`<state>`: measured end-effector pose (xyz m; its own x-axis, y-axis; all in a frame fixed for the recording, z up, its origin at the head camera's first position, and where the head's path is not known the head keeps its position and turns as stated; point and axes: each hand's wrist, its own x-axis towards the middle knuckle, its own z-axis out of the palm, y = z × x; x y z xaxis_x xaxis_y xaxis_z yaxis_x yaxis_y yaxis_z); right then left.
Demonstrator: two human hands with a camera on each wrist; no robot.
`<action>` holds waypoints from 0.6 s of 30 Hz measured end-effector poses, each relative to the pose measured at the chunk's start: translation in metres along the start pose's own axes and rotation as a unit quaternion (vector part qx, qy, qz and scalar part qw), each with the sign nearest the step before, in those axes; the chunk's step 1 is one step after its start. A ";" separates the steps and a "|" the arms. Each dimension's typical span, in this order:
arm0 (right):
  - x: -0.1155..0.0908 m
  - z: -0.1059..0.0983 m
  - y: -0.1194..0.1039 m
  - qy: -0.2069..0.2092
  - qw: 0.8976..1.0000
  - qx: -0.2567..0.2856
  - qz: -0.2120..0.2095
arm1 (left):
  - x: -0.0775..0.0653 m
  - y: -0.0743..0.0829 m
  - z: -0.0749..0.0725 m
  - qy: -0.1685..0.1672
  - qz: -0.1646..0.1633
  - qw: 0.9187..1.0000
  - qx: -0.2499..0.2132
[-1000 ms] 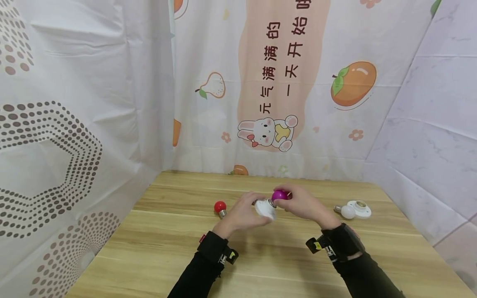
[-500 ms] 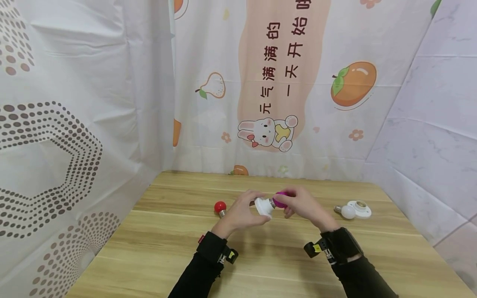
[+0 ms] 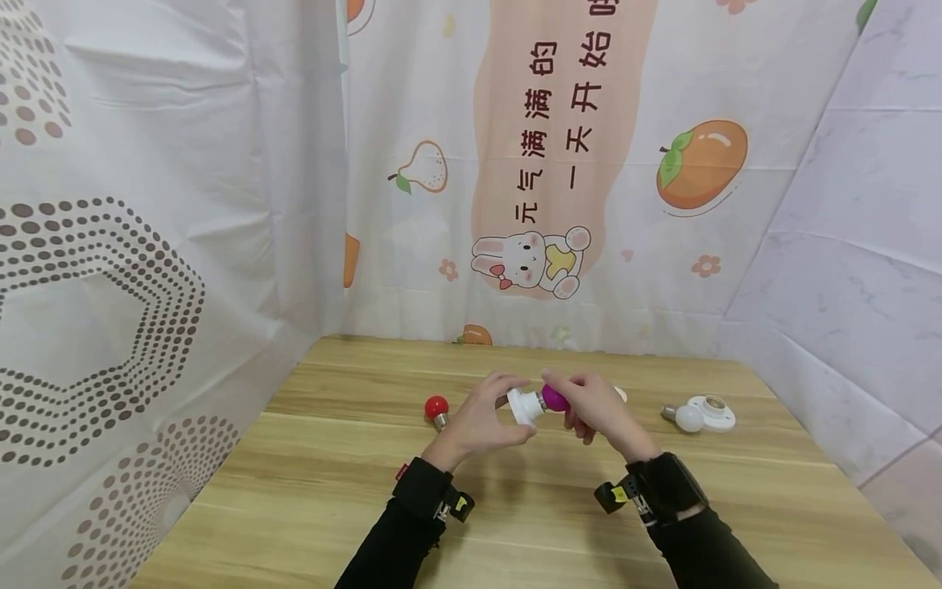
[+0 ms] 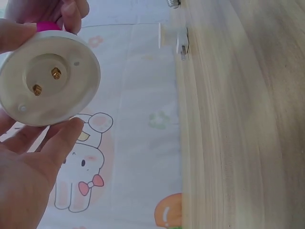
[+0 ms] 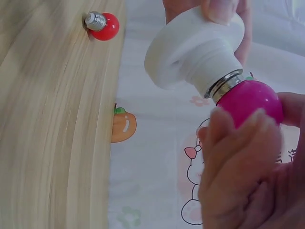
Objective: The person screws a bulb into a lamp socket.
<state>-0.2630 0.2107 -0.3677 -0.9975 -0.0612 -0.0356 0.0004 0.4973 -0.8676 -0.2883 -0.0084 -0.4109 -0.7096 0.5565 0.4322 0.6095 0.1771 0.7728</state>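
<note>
My left hand (image 3: 477, 423) grips a round white lamp socket (image 3: 524, 406) by its rim, thumb below and fingers above. The socket is tipped on its side above the table, mouth toward the right. With my right hand (image 3: 599, 411) I pinch a magenta light bulb (image 3: 555, 399). Its metal base sits partly inside the socket's mouth, and some thread shows in the right wrist view, where the bulb's round glass (image 5: 252, 102) lies between thumb and fingers. Two brass screws show on the socket's flat back (image 4: 50, 102) in the left wrist view.
On the wooden table (image 3: 316, 491), a red bulb (image 3: 437, 406) lies left of my hands. At the right, a white bulb (image 3: 689, 420) lies against another white socket (image 3: 719, 415). A white edge (image 3: 621, 394) peeks out behind my right hand. A printed curtain (image 3: 412, 245) hangs behind.
The magenta bulb has come into line with the socket, which has tilted to face right. My right fingers have shifted around the bulb, and that hand has moved slightly left.
</note>
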 end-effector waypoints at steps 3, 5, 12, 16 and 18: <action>0.001 0.001 0.000 0.002 1.000 0.003 -0.006 | 0.000 0.000 0.001 0.001 -0.006 1.000 -0.018; 0.001 0.003 0.001 0.005 1.000 0.009 -0.016 | 0.000 0.000 0.002 0.002 -0.009 1.000 -0.024; 0.000 0.011 0.003 0.050 0.989 0.011 -0.139 | 0.000 -0.003 0.002 0.003 -0.004 1.000 -0.026; -0.005 0.012 0.003 0.065 0.972 -0.028 -0.226 | -0.001 -0.002 -0.002 0.011 -0.010 0.999 -0.040; -0.008 0.011 0.003 0.055 0.967 -0.030 -0.248 | -0.001 0.000 -0.005 0.015 -0.018 0.999 -0.048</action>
<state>-0.2547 0.2032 -0.3750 -0.8752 -0.2149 0.4333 -0.4810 0.4803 -0.7334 -0.2894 -0.0127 -0.4095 -0.7413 0.5268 0.4158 0.5476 0.1165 0.8286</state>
